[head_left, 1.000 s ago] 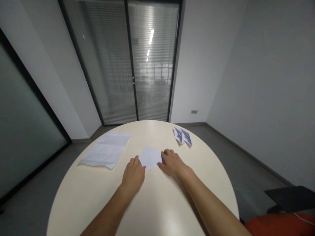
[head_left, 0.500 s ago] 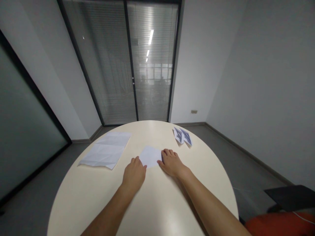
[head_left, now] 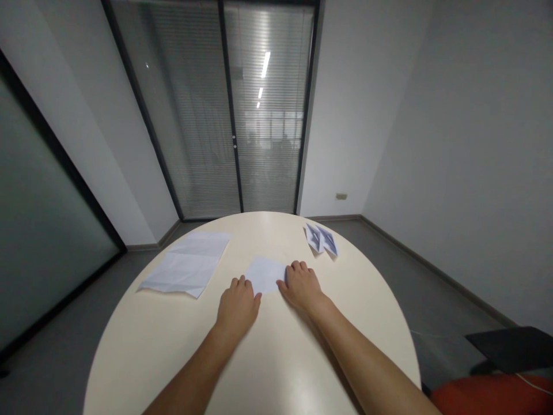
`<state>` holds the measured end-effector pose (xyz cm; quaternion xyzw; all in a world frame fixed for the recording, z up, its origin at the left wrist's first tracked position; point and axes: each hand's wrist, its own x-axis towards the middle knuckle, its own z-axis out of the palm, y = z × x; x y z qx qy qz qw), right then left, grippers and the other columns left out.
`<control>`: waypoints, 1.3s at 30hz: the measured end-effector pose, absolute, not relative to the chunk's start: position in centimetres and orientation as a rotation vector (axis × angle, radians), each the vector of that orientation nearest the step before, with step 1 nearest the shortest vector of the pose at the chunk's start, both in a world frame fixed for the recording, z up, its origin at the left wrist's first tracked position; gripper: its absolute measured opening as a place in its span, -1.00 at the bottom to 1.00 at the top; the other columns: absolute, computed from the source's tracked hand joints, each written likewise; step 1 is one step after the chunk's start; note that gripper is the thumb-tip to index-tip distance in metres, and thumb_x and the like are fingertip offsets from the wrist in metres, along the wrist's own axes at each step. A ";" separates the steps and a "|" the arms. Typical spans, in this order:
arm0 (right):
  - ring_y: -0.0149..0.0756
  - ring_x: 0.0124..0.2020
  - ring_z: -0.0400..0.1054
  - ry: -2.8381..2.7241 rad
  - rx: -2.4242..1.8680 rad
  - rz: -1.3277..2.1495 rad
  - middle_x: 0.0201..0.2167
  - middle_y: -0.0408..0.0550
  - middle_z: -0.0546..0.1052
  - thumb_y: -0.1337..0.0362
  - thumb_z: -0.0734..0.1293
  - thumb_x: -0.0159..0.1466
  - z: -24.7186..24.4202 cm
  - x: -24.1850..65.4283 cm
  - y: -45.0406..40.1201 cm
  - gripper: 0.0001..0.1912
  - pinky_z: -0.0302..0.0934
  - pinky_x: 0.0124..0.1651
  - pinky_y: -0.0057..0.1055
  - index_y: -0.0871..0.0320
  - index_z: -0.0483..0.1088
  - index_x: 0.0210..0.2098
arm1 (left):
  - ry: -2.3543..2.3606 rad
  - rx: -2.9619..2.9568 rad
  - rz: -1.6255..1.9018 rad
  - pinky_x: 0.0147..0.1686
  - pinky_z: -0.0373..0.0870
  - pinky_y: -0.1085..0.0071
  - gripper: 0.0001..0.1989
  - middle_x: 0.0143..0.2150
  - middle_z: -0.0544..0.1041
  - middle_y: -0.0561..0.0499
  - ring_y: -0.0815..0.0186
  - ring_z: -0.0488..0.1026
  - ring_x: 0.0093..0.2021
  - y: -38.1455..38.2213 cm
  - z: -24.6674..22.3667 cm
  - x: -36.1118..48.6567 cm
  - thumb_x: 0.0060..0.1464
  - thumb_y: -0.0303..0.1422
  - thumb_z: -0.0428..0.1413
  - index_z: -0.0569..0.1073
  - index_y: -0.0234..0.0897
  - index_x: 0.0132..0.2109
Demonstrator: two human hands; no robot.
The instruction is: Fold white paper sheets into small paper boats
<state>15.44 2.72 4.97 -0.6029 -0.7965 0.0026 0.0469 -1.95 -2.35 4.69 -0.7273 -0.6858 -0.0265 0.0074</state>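
A small white paper piece (head_left: 265, 275) lies flat on the round cream table (head_left: 276, 346), between my two hands. My left hand (head_left: 238, 301) touches its lower left edge, thumb apart from the curled fingers, whose tips are partly hidden. On the paper's right edge rests my right hand (head_left: 301, 283), fingers bent, thumb spread toward the paper. Both palms face down. A larger creased white sheet (head_left: 188, 262) lies at the table's left. Two folded paper shapes with dark shading (head_left: 321, 240) sit side by side at the far right.
Beyond the table stand glass panels with blinds (head_left: 268, 161). A red seat (head_left: 488, 395) and a black flat object (head_left: 512, 347) are at the lower right, beside the table edge. A grey wall (head_left: 470, 161) rises on the right.
My left hand has shifted slightly right along the paper's edge. The right hand has moved a little right and up. The other papers have stayed put.
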 end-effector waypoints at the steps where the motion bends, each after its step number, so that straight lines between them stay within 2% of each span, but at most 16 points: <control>1: 0.13 0.15 0.25 -2.420 -1.840 0.003 0.09 0.32 0.46 0.04 0.19 0.43 4.9 15.4 2.7 -0.53 0.15 0.11 -0.09 0.28 0.47 0.07 | -2.142 -2.275 -0.082 0.09 0.42 0.19 -0.58 0.22 0.48 -0.34 -0.01 0.37 0.21 -2.4 4.7 -1.9 0.35 -0.25 -0.03 0.50 -0.45 0.13; 5: 0.10 0.14 0.25 -2.388 -1.800 -0.003 0.07 0.27 0.45 -0.02 0.18 0.45 4.4 15.4 3.1 -0.52 0.15 0.09 -0.11 0.15 0.42 0.14 | -2.135 -2.272 -0.088 0.08 0.43 0.17 -0.58 0.23 0.47 -0.34 -0.02 0.36 0.22 -2.3 4.4 -2.0 0.36 -0.24 -0.04 0.50 -0.47 0.13; 8: 0.10 0.12 0.26 -2.373 -1.782 0.003 0.05 0.25 0.44 -0.06 0.19 0.44 4.1 15.5 3.4 -0.52 0.16 0.07 -0.12 0.12 0.43 0.12 | -2.139 -2.269 -0.097 0.10 0.41 0.18 -0.58 0.25 0.45 -0.34 -0.02 0.34 0.24 -2.2 4.2 -2.1 0.36 -0.24 -0.04 0.49 -0.46 0.14; 13: 0.11 0.14 0.25 -2.369 -1.818 0.019 0.07 0.27 0.44 -0.02 0.20 0.43 4.6 15.3 3.1 -0.54 0.18 0.06 -0.12 0.16 0.44 0.10 | -2.149 -2.275 -0.135 0.10 0.39 0.17 -0.59 0.26 0.45 -0.30 -0.02 0.34 0.22 -2.1 4.1 -2.2 0.34 -0.24 -0.02 0.49 -0.43 0.13; 19: 0.14 0.15 0.26 -2.350 -1.926 0.018 0.10 0.36 0.45 0.05 0.21 0.42 5.3 14.8 2.5 -0.53 0.20 0.07 -0.11 0.30 0.48 0.06 | -2.154 -2.273 -0.116 0.11 0.39 0.17 -0.58 0.28 0.44 -0.31 -0.03 0.33 0.24 -2.1 4.2 -2.2 0.35 -0.23 -0.03 0.47 -0.44 0.15; 29: 0.13 0.13 0.29 -2.340 -1.949 0.010 0.09 0.34 0.47 0.05 0.21 0.42 5.6 14.9 2.5 -0.54 0.22 0.03 -0.12 0.27 0.50 0.06 | -2.150 -2.292 -0.116 0.12 0.38 0.15 -0.58 0.30 0.41 -0.33 -0.03 0.33 0.24 -2.3 4.3 -2.3 0.35 -0.24 -0.03 0.46 -0.46 0.15; 34: 0.14 0.14 0.29 -2.343 -1.952 0.005 0.08 0.35 0.47 0.05 0.21 0.42 5.5 14.8 2.4 -0.52 0.22 0.04 -0.10 0.29 0.51 0.06 | -2.154 -2.305 -0.108 0.13 0.39 0.16 -0.57 0.27 0.45 -0.32 -0.03 0.35 0.25 -2.2 4.5 -2.4 0.35 -0.24 -0.02 0.47 -0.49 0.15; 39: 0.12 0.14 0.30 -2.321 -1.976 -0.011 0.07 0.35 0.49 0.04 0.23 0.41 5.5 14.6 2.4 -0.51 0.21 0.06 -0.12 0.33 0.53 0.03 | -2.144 -2.294 -0.102 0.14 0.39 0.18 -0.60 0.23 0.50 -0.28 0.01 0.40 0.22 -2.3 4.6 -2.7 0.34 -0.24 0.02 0.50 -0.44 0.13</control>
